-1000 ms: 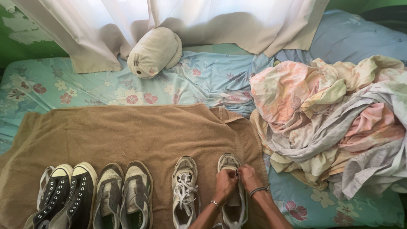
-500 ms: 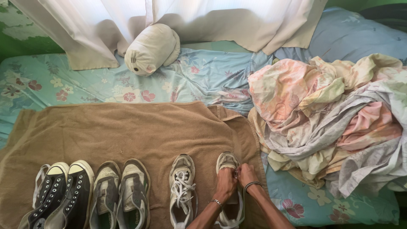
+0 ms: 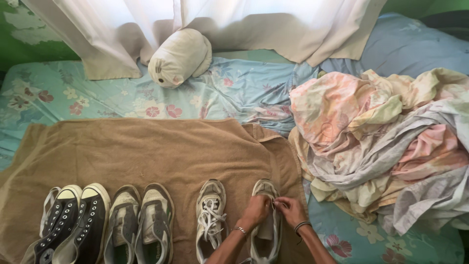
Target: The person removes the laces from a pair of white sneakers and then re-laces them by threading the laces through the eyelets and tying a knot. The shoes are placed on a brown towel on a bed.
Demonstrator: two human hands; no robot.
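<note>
Both of my hands work over the rightmost white sneaker (image 3: pixel 265 234), which lies on a brown towel (image 3: pixel 146 151). My left hand (image 3: pixel 256 210) pinches the lace area near the shoe's front, a bracelet on its wrist. My right hand (image 3: pixel 291 210) pinches a thin white lace right beside it, with a dark band on its wrist. The matching white sneaker (image 3: pixel 211 220) lies just left, laced.
Further left on the towel stand a worn white-and-green pair (image 3: pixel 140 225) and a black high-top pair (image 3: pixel 73 225). A pile of crumpled floral sheets (image 3: pixel 381 142) fills the right. A cream seal plush (image 3: pixel 178 57) rests by white curtains (image 3: pixel 220 24) on the floral bedsheet (image 3: pixel 97 98).
My hands have shifted slightly down and apart over the sneaker, the right one drawing the lace rightward. The view has tilted a little.
</note>
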